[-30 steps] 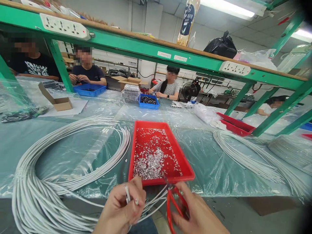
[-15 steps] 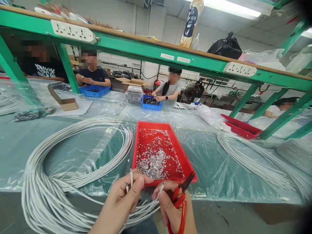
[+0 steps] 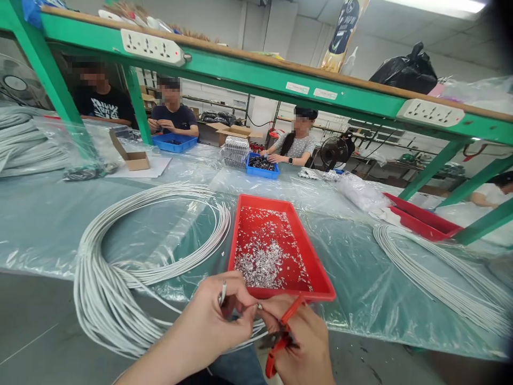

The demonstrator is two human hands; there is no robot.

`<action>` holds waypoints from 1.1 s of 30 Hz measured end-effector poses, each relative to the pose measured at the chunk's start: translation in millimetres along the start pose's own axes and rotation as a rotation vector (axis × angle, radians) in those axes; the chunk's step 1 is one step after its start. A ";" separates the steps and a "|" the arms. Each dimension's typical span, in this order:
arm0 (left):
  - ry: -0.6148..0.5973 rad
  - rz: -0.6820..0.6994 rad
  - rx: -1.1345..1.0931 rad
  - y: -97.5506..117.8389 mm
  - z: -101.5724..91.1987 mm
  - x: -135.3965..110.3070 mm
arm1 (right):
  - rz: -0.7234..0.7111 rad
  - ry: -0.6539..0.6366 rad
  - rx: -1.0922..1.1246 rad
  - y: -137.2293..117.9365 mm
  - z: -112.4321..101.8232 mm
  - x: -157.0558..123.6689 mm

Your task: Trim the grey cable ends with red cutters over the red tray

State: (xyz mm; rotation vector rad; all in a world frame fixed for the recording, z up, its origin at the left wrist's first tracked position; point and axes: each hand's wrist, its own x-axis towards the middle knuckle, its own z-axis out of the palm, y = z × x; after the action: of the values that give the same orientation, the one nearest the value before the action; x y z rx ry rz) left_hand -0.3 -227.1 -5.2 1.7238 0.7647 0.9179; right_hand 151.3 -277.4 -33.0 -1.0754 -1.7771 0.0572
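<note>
1. While the left hand (image 3: 218, 321) is closed around the ends of thin white cables (image 3: 223, 293), pinching one end between thumb and forefinger, it should keep that end short and stiff, so the tip does not bend away.
2. The right hand (image 3: 298, 342) is closed around red-handled cutters (image 3: 280, 337), held in the palm, and its thumb and forefinger meet the left fingers at a small metal piece (image 3: 259, 306) near the bottom centre of the frame. I judge this piece is being fitted to the cable tip; it is too small to tell more.
3. The cutters' dark nose points to the left and down, close to the loose cables below the hands. It is better to keep this nose turned away from the cables and from the left fingers.
4. Both hands hover just below the near rim of the red tray (image 3: 316, 270), which holds many small silver pieces (image 3: 260, 262). Working so near to the tray seems wise, because a dropped piece is easy to replace.
5. The big cable coil (image 3: 104, 278) lies on the plastic-covered tabletop (image 3: 360, 278) at lower left, and its strands run to the left hand; they should stay slack, not pulled.
</note>
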 end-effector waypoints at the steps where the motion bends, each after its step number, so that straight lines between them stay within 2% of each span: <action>1: 0.011 -0.001 0.070 0.5 -0.5 -0.4 | -0.014 -0.013 -0.030 0.2 0.0 -0.5; 3: 0.050 0.006 0.150 0.7 -0.4 -1.1 | 0.044 -0.015 0.002 -1.1 1.9 -0.7; 8: 0.044 -0.014 0.094 1.3 1.4 -0.5 | 0.581 0.128 0.338 -14.0 10.8 4.0; 10: 0.028 -0.038 0.064 2.4 1.1 -0.1 | 0.703 0.193 0.432 -18.6 12.7 6.2; 13: 0.002 -0.067 0.042 3.6 0.4 0.4 | 0.774 0.143 0.637 -19.4 13.4 6.1; 17: -0.053 -0.036 -0.026 1.6 0.5 5.5 | 0.741 0.001 0.960 -14.1 13.4 -1.1; 20: -0.011 0.020 0.077 -3.6 0.4 18.1 | 0.726 -0.136 1.131 -12.5 12.4 -6.0; 22: 0.037 0.044 0.165 -10.0 -0.3 30.6 | 0.760 -0.152 1.136 -12.9 11.4 -7.6; 27: 0.054 0.083 0.220 -33.6 -2.5 62.3 | 0.869 -0.004 0.951 -10.6 10.8 -10.1; 30: 0.063 0.087 0.153 -46.4 -3.2 71.6 | 0.921 0.084 0.851 -4.2 12.6 -17.2; 33: 0.144 0.023 0.017 -55.3 -5.1 71.9 | 0.946 0.145 0.692 5.2 10.6 -29.2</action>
State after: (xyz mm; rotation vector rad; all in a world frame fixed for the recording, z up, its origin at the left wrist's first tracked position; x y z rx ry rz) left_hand 28.2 -148.4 -40.5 1.6982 0.8502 1.0626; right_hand 149.0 -289.8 -61.9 -1.2382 -0.8571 1.0538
